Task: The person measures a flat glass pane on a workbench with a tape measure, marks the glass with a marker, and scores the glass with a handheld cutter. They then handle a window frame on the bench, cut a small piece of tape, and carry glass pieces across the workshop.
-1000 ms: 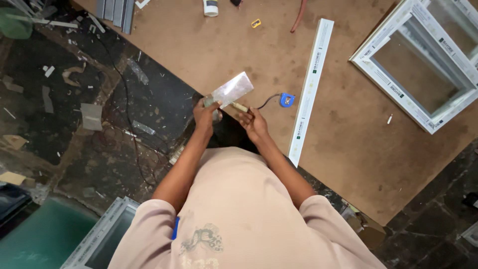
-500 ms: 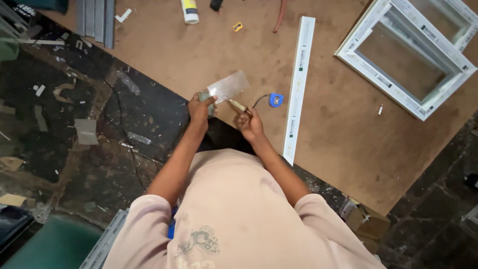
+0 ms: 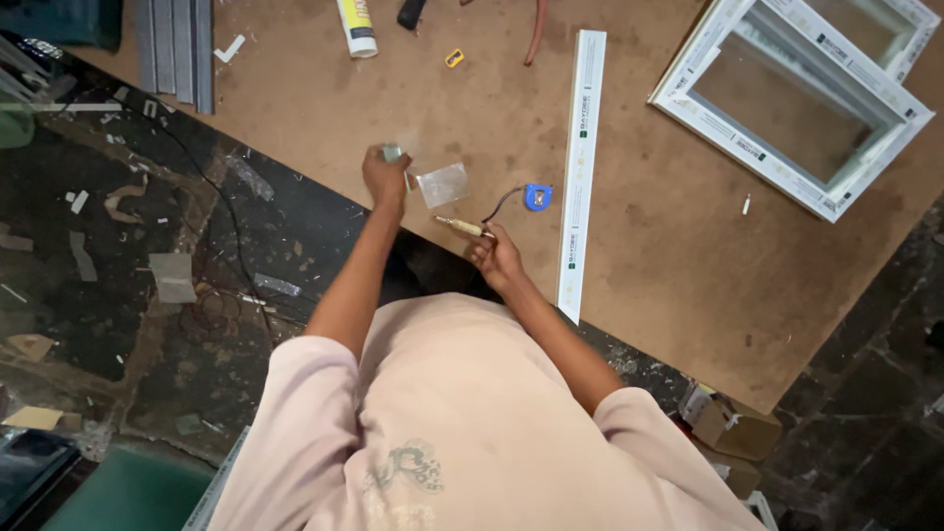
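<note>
While standing at the near table edge (image 3: 324, 138): right hand (image 3: 497, 258) closed around a thin yellowish-handled tool (image 3: 462, 226), tip off the work. Left hand (image 3: 385, 179) closed, pinching a small greenish piece (image 3: 391, 152) just beside a small clear pane (image 3: 442, 184) lying flat. Beyond: blue tape measure (image 3: 536, 197), long white profile strip (image 3: 580, 167), assembled white window frame (image 3: 787, 93). Pane not fitted; apparently an early stage.

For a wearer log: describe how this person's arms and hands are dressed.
Both arms come out of short, loose sleeves of a pale pink top, which carries a faint greyish printed motif on the front. Below the sleeves the forearms are bare. The left hand and right hand are bare too: no gloves. No watch, ring or band can be made out at this size.
</note>
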The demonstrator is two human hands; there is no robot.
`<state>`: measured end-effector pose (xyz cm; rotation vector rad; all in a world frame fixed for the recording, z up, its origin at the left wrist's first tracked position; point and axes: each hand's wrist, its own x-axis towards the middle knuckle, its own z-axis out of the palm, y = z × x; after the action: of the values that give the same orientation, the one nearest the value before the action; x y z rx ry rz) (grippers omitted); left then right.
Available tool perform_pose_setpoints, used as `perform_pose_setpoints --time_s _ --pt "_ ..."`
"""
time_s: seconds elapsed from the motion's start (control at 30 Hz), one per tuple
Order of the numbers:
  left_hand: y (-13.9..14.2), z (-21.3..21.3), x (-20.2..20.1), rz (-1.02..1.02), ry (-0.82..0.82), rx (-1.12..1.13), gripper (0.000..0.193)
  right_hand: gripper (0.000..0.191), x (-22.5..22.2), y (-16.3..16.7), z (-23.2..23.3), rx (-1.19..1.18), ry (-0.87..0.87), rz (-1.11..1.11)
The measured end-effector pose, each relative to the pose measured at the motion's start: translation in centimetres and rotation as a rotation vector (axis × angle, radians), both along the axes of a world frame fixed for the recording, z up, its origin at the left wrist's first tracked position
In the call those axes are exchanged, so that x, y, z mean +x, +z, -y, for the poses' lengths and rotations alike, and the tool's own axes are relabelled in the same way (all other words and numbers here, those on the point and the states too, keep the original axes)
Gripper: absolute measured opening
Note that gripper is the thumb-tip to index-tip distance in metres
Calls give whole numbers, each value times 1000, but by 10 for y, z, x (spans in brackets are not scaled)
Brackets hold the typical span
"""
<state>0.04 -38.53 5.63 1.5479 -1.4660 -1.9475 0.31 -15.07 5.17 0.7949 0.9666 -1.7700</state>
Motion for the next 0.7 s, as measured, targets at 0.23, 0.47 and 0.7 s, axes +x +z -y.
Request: perform_pose_setpoints --time_s 0.23,0.47,0.7 --pt "-4 -19 28 156 -431 -984 43 28 4 -10 -28 134 -12 -18" --pt "-26 -39 52 255 -1126 -1157 70 35 2 -13 -32 109 -5 -37" --pt "-29 -38 56 152 -1033 -1209 76 34 3 -12 -31 113 -24 -42"
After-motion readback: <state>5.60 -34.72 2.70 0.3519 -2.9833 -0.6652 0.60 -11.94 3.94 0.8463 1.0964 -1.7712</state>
